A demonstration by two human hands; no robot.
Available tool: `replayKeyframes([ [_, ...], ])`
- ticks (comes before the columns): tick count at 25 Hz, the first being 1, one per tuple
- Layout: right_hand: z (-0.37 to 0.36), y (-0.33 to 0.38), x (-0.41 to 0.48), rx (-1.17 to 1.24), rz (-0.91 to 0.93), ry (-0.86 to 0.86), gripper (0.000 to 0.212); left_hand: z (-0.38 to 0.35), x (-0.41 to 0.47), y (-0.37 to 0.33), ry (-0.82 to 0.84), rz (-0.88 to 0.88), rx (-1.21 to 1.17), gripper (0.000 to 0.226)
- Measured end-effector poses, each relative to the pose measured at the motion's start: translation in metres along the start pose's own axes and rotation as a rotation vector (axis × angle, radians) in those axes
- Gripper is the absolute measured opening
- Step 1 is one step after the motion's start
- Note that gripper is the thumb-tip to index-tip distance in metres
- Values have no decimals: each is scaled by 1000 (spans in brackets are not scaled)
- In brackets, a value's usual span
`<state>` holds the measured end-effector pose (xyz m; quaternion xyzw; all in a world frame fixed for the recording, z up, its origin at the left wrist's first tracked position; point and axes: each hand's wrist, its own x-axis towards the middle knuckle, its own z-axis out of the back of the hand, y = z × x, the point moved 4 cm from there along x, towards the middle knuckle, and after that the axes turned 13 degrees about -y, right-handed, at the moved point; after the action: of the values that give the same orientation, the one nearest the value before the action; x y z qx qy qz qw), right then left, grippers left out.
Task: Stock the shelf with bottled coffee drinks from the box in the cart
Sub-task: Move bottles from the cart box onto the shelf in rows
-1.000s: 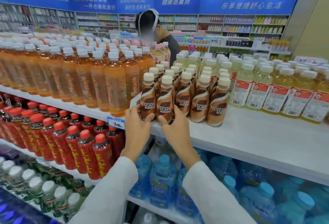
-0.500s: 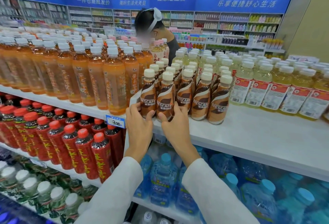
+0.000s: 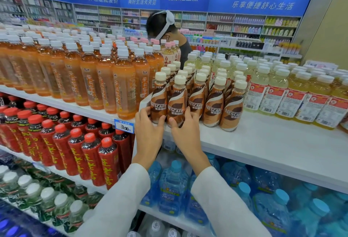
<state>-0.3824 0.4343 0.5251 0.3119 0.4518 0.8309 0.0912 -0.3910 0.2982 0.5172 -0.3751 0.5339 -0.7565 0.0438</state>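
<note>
Several brown Nescafe coffee bottles (image 3: 212,101) with cream caps stand in rows on the white top shelf (image 3: 263,142). My left hand (image 3: 148,129) grips the base of the front left coffee bottle (image 3: 159,97). My right hand (image 3: 184,131) grips the base of the bottle beside it (image 3: 177,101). Both bottles stand upright at the shelf's front edge. The cart and the box are out of view.
Tall orange tea bottles (image 3: 105,82) crowd the shelf left of the coffee, pale yellow drinks (image 3: 293,101) stand to the right. A price tag (image 3: 124,125) hangs on the shelf edge. Red bottles (image 3: 75,152) and blue water jugs (image 3: 173,186) fill lower shelves. A person (image 3: 169,35) stands behind the shelf.
Both hands stay on the two front coffee bottles; the fingers have shifted slightly around the bases. The view has tilted down a little.
</note>
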Motion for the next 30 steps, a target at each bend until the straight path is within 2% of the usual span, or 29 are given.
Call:
replayKeyframes([
  [3, 7, -2, -4, 42, -30, 39, 84, 3, -4, 2, 8, 23, 11, 47],
  [9, 46, -18, -43, 183, 21, 39, 50, 38, -39, 9, 64, 99, 25, 47],
  [14, 73, -39, -95, 280, 38, 151, 37, 101, -104, 29, -38, 220, 79, 34],
  [19, 76, -69, -170, 366, -14, 318, 39, 174, -200, 53, -167, 406, 126, 14],
  [22, 62, -93, -222, 362, -102, 504, 35, 214, -265, 71, -221, 510, 188, 23],
  [25, 47, -118, -276, 333, -181, 665, 19, 250, -322, 91, -306, 636, 215, 24],
  [30, 25, -156, -356, 190, -302, 858, 18, 305, -389, 116, -423, 808, 295, 29],
])
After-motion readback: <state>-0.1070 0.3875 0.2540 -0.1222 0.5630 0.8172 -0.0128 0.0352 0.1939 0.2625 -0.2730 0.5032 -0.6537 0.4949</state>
